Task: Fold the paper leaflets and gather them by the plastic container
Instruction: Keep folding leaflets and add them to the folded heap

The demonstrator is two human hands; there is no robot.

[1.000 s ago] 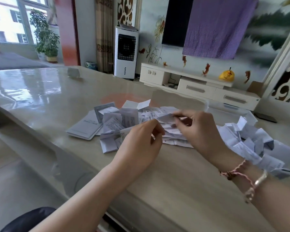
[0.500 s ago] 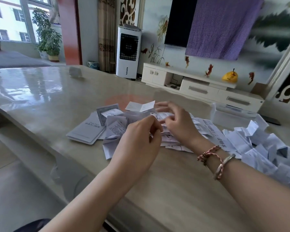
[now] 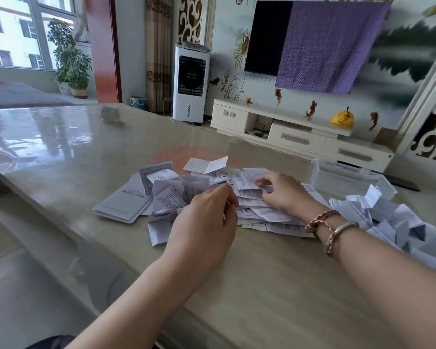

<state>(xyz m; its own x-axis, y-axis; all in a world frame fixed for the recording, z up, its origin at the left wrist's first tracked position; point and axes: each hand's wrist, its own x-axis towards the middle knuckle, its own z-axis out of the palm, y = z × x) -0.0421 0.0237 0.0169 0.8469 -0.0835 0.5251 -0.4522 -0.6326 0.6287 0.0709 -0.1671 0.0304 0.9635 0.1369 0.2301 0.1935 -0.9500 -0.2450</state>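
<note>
A heap of unfolded paper leaflets (image 3: 259, 212) lies in the middle of the table. My right hand (image 3: 285, 195) rests palm down on the heap, its bent fingers gripping the top leaflet (image 3: 246, 185). My left hand (image 3: 207, 222) is just left of it with curled fingers at that leaflet's left edge; the fingertips are hidden behind the hand. A clear plastic container (image 3: 337, 176) stands at the back right. In front of it lies a pile of folded leaflets (image 3: 398, 222).
A grey booklet (image 3: 124, 202) and some loose cards (image 3: 207, 165) lie left of and behind the heap. A small white object (image 3: 110, 114) sits far back on the glossy table (image 3: 61, 152). The table's near edge runs diagonally at the lower left.
My right hand moved left and down from the air onto the heap, and now lies on the top leaflet. My left hand stayed at the heap's left side.
</note>
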